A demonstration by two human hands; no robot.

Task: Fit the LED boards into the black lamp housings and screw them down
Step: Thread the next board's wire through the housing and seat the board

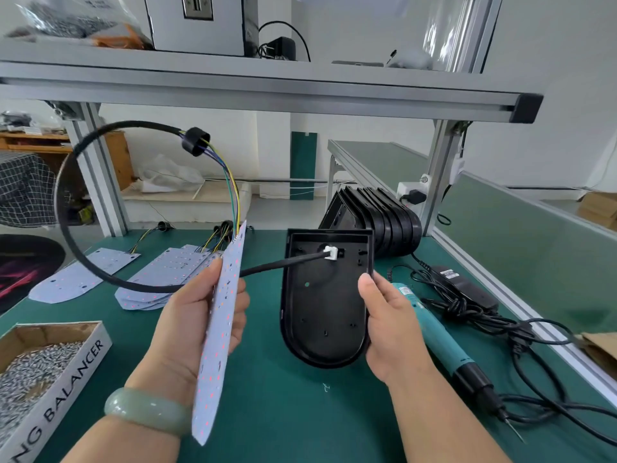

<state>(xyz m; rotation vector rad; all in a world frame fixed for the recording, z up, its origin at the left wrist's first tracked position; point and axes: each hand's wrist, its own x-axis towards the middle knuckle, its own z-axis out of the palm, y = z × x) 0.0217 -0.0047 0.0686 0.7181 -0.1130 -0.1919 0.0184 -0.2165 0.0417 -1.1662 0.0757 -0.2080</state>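
White, dotted with small red and yellow marks, the LED board [220,329] stands nearly edge-on in the left hand [203,315], thumb on one face and fingers curled round the other. A pale green bangle [147,411] sits on that wrist.

The right hand [390,325] grips the right rim of a black lamp housing [324,312], thumb over the edge. The housing's open side faces the camera, rounded end lowest, at centre frame.

Coloured wires [233,195] rise from the board's top end to a black grommet [195,141] at upper left. From there a black sleeved cable [66,208] loops down the left side and across to a white connector [330,252] at the hole inside the housing.

On the green mat [273,412], more LED boards [167,279] lie left of centre. A stack of housings [377,222] stands behind the held one. A teal electric screwdriver [440,342] lies just right of the right hand, and a cardboard box of screws [36,372] fills the lower left corner.
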